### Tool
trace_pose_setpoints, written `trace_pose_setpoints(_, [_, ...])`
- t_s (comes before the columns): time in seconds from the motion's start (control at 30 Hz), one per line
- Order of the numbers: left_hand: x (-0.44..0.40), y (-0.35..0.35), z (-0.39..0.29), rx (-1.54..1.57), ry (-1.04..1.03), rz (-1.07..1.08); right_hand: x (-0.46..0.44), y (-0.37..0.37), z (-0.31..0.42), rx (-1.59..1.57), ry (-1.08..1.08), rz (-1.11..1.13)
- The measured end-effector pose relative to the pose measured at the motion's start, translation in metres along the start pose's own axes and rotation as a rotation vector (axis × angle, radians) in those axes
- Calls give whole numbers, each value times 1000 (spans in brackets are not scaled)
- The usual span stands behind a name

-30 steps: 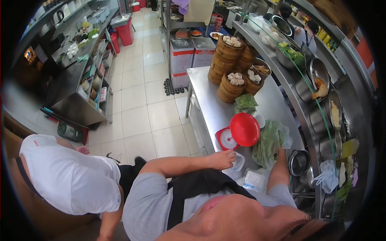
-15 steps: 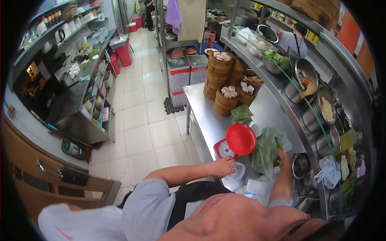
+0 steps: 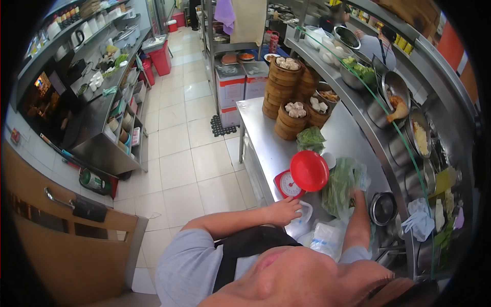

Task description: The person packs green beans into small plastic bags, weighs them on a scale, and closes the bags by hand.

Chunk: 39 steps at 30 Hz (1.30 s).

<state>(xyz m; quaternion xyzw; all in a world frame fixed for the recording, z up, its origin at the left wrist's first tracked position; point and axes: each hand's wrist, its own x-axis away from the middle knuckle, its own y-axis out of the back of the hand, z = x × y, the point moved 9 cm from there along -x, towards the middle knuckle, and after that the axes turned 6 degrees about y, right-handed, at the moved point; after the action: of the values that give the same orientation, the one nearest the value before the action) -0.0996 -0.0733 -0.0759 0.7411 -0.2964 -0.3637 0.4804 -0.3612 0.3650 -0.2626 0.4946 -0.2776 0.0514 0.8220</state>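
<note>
My left hand (image 3: 284, 211) is beside a small clear plastic tub (image 3: 306, 211), its fingers closed at the tub's near edge. Just beyond is a red dial scale (image 3: 289, 183) with a round red pan (image 3: 309, 171) on it. My right hand (image 3: 359, 198) reaches into a clear plastic bag (image 3: 341, 185) of leafy greens, where its fingers are hidden. Behind the pan lies a smaller bundle of greens (image 3: 311, 139), with a white cup (image 3: 329, 160) beside the pan.
Stacked bamboo steamers (image 3: 280, 92) with dumplings stand at the table's far end. White plastic bags (image 3: 327, 239) lie close to my body. A dark round bowl (image 3: 383, 208) is at the right. Above, a steel shelf holds bowls of food (image 3: 398, 100). A wooden door (image 3: 76, 230) is at left.
My right hand has gone deeper into the bag, its fingers now out of sight. The tub has shifted slightly with my left hand. A white-clothed person at lower left has left the view.
</note>
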Motion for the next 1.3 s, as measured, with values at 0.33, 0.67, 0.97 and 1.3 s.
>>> trace_pose_setpoints(0.33, [-1, 28, -10, 169, 11, -24, 25, 42, -20, -186, -118, -237])
trace_pose_setpoints(0.67, [-89, 64, -67, 332, -245, -212, 79, 5, -9, -1374, -214, 117])
trace_pose_setpoints(0.97, [-281, -2, -20, 897, 83, -311, 89, 13, -8, -1633, 46, 174])
trace_pose_setpoints(1.3, [-297, -72, 55, 820, 533, -184, 132, 51, 23, -1708, 153, -17])
